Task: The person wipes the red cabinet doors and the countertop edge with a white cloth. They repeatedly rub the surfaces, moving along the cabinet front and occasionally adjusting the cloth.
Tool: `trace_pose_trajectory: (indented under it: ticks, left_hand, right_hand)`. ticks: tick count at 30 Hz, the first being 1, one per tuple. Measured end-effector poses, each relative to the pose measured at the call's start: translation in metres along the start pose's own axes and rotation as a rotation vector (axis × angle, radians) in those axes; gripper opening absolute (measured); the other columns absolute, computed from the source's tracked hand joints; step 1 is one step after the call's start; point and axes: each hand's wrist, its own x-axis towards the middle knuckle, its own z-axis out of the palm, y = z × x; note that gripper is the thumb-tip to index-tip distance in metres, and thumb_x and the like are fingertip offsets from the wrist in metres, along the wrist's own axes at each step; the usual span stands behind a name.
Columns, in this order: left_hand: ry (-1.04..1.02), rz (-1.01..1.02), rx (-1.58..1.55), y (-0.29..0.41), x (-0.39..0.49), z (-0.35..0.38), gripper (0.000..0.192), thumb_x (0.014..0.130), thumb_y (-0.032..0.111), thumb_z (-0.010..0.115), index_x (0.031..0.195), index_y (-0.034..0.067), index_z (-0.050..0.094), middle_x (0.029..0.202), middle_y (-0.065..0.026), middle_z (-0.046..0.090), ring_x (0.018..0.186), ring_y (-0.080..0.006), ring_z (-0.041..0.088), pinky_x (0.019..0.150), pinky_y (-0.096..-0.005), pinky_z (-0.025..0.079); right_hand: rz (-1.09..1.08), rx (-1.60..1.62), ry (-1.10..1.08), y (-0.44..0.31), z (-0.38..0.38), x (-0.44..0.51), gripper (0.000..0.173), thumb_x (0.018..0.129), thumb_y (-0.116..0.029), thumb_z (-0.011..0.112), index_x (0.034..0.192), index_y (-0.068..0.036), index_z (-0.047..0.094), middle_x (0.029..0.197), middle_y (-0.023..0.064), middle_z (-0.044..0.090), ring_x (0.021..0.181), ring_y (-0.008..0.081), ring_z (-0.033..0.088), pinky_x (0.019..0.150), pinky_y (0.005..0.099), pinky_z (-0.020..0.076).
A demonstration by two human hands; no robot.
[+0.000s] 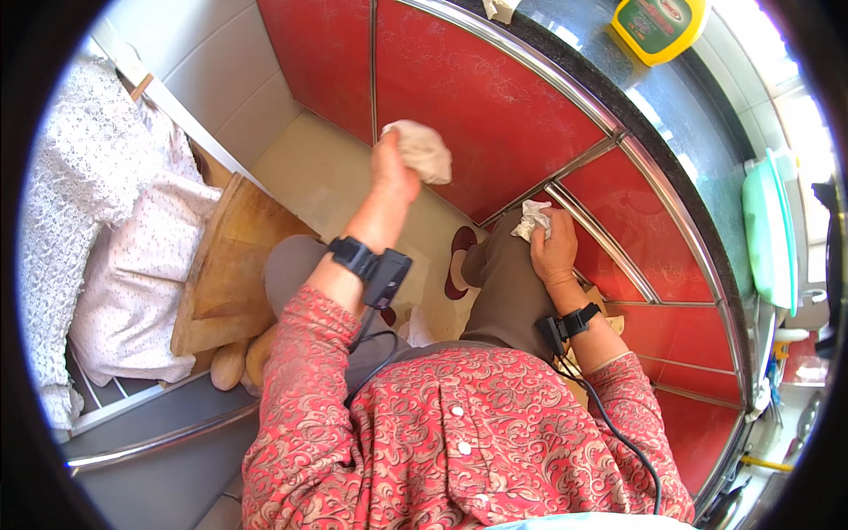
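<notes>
My left hand (395, 169) is raised over the tiled floor, shut on a wadded off-white cloth (420, 152) in front of the red cabinet doors (487, 86). At my right knee, my right hand (555, 246) is shut on a crumpled white tissue (532, 220); most of its fingers are hidden from this angle. Both wrists wear black straps with small devices and cables.
To the left stand a wooden board (228, 265) and a rack draped with a patterned cloth (142, 265). A dark countertop (652, 106) curves along the right, bearing a yellow-and-green container (659, 28) and a mint-green plastic item (768, 232).
</notes>
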Motion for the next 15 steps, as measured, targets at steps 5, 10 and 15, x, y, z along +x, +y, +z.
trace_pose_trajectory:
  ticks: [5, 10, 15]
  left_hand:
    - [-0.216, 0.621, 0.2, -0.034, -0.022, 0.089, 0.022, 0.091, 0.009, 0.049, 0.113, 0.003, 0.051, 0.101, -0.008, 0.055, 0.088, -0.0192, 0.058, 0.079, -0.0372, 0.05]
    - [-0.238, 1.158, 0.83, -0.061, -0.021, 0.117, 0.045, 0.083, 0.003, 0.065, 0.126, 0.005, 0.052, 0.122, -0.0236, 0.042, 0.112, -0.0435, 0.042, 0.1, -0.0492, 0.036]
    - [-0.298, 1.228, 0.91, -0.073, 0.015, 0.088, 0.047, 0.077, 0.002, 0.069, 0.122, 0.01, 0.058, 0.124, -0.0217, 0.045, 0.111, -0.0427, 0.042, 0.097, -0.0503, 0.039]
  right_hand:
    - [-0.041, 0.003, 0.011, 0.001, 0.0, -0.002, 0.025, 0.079, -0.004, 0.058, 0.105, -0.003, 0.059, 0.098, 0.0178, 0.059, 0.091, 0.0399, 0.058, 0.08, 0.0457, 0.0492]
    - [-0.028, -0.019, -0.043, 0.002, -0.003, -0.004, 0.025, 0.079, -0.003, 0.055, 0.104, -0.001, 0.059, 0.096, 0.0179, 0.058, 0.091, 0.0384, 0.058, 0.08, 0.0448, 0.0485]
    - [-0.015, -0.039, -0.072, 0.009, -0.009, -0.005, 0.027, 0.079, -0.002, 0.053, 0.105, 0.0, 0.059, 0.095, 0.0189, 0.057, 0.09, 0.0392, 0.057, 0.082, 0.0454, 0.0474]
